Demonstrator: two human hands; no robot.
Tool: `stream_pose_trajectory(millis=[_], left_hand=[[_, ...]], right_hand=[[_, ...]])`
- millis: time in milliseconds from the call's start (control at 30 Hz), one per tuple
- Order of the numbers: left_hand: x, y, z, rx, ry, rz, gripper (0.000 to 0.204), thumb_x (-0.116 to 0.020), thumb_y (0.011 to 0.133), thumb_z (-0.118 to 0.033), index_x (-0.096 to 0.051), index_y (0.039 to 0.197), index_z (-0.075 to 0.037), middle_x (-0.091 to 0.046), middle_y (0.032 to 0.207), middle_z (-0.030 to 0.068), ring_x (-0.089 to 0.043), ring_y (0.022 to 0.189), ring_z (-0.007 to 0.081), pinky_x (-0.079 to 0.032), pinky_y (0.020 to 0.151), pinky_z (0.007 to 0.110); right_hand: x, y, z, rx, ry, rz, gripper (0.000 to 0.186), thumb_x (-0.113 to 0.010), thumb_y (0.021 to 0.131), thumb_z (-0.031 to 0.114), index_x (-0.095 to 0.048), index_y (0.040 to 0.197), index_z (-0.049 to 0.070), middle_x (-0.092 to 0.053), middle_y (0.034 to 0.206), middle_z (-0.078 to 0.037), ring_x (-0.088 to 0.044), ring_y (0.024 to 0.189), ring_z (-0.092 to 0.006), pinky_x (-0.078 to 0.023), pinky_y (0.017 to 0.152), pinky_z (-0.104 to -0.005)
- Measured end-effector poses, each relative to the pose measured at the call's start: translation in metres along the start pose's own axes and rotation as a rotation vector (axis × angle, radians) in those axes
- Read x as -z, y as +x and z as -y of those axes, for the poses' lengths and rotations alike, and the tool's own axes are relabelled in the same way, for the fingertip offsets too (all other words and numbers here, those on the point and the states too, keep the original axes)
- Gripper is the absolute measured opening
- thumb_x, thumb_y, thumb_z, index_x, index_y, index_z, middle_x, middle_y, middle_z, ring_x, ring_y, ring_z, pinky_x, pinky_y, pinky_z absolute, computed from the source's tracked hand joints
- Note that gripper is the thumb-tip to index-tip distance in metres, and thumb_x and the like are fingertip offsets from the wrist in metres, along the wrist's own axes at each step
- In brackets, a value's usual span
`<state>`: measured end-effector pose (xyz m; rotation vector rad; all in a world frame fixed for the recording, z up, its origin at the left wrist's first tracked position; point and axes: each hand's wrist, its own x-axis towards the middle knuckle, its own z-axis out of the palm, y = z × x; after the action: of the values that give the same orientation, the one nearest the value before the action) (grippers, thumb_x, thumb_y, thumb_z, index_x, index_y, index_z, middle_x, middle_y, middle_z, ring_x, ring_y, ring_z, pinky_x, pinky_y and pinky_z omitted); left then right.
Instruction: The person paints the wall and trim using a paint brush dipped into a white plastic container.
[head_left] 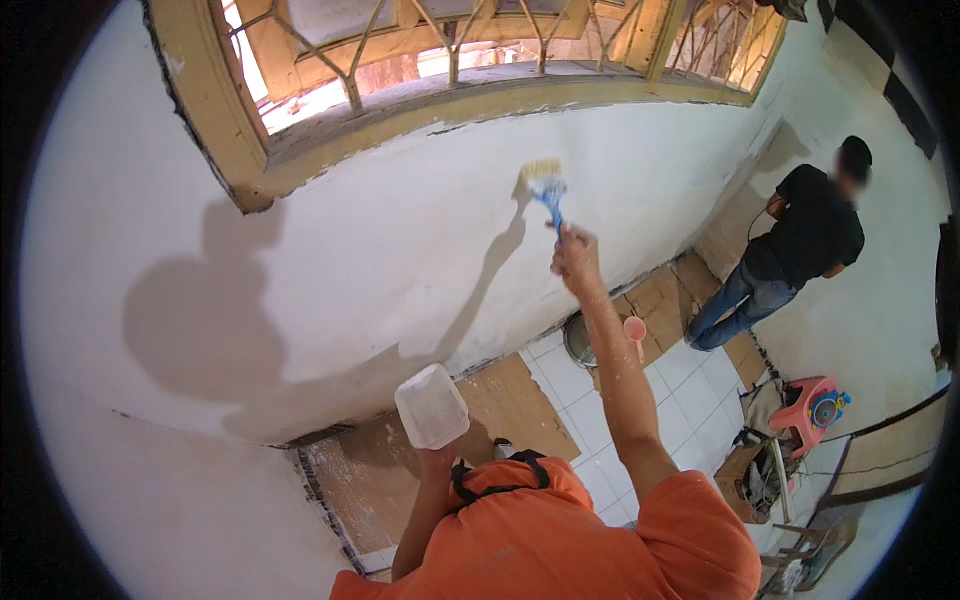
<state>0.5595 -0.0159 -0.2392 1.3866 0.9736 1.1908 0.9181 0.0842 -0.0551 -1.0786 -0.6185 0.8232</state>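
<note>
My right hand (577,258) grips a wide paintbrush (549,192) by its blue handle, the arm stretched up and forward. The pale bristles are up against the white wall (400,230) below the window, or very near it. Lower down, my left hand (441,458) holds a white plastic container (432,407) in front of my chest. Its fingers are mostly hidden by the container. Pale splashes dot my right forearm.
Above is a window with a yellow wooden frame (400,135) and metal bars. Cardboard (515,405) lies on white floor tiles. Beside the wall are a bucket (578,340) and a pink dipper (635,328). A person (800,230) stands at right, near a pink stool (806,412).
</note>
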Motion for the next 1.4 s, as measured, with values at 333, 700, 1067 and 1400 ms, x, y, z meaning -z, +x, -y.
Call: stream_pose_trajectory(millis=[333, 700, 1067, 1400], left_hand=[[0.018, -0.005, 0.066, 0.253, -0.792, 0.026, 0.062, -0.049, 0.094, -0.052, -0.041, 0.142, -0.013, -0.051, 0.137, 0.0100, -0.051, 0.125, 0.0332, -0.043, 0.104, 0.051], [0.040, -0.019, 0.042, 0.323, -1.223, 0.037, 0.062, -0.050, 0.095, -0.048, -0.037, 0.144, -0.011, -0.049, 0.139, 0.0141, -0.053, 0.123, 0.0336, -0.049, 0.098, 0.050], [0.072, 0.005, -0.026, 0.402, -1.330, 0.184, 0.060, -0.048, 0.094, -0.049, -0.043, 0.142, -0.012, -0.051, 0.139, 0.0107, -0.054, 0.122, 0.0329, -0.046, 0.102, 0.053], [0.063, 0.009, -0.029, 0.288, -1.367, 0.377, 0.073, -0.047, 0.091, -0.058, -0.035, 0.148, -0.013, -0.041, 0.148, 0.0134, -0.043, 0.134, 0.0343, -0.037, 0.109, 0.055]], right_hand=[[0.038, 0.001, -0.093, -0.206, -0.260, -0.073, 0.020, -0.049, 0.097, 0.017, -0.057, 0.086, 0.003, -0.037, 0.055, 0.003, -0.032, 0.040, -0.0073, -0.026, 0.036, -0.0255], [-0.078, -0.048, 0.069, 0.103, 0.073, 0.065, 0.033, -0.051, 0.100, 0.029, -0.061, 0.104, -0.002, -0.035, 0.055, 0.007, -0.027, 0.042, -0.0033, -0.024, 0.038, -0.0226], [-0.001, -0.101, -0.176, -0.165, -0.443, -0.182, 0.024, -0.054, 0.097, 0.024, -0.063, 0.095, 0.001, -0.049, 0.063, 0.002, -0.040, 0.049, -0.0060, -0.035, 0.043, -0.0234], [-0.107, -0.258, 0.027, 0.042, -0.669, 0.023, 0.031, -0.056, 0.092, 0.009, -0.058, 0.121, -0.001, -0.051, 0.071, 0.000, -0.045, 0.057, -0.0064, -0.036, 0.051, -0.0214]])
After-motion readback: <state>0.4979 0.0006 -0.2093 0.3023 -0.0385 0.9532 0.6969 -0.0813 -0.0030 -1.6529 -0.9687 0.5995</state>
